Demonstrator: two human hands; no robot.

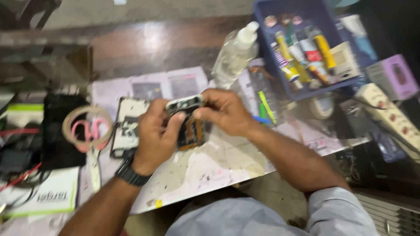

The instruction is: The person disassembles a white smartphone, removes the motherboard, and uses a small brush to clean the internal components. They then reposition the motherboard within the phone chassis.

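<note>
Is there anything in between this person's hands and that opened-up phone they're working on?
Nothing visible does. Both the left hand and the right hand already grip the opened phone directly, holding it up above the work mat. The roll of tape and the clear bottle lie off to the sides.

A white box with green edging (pixel 46 196) lies at lower left; a lilac carton (pixel 392 76) sits at right; labelled yellow tubes (pixel 306 54) fill the blue tray (pixel 267 43), upper right.

Repair shop: glue tubes (pixel 306 50), power strip (pixel 389 114).
</note>
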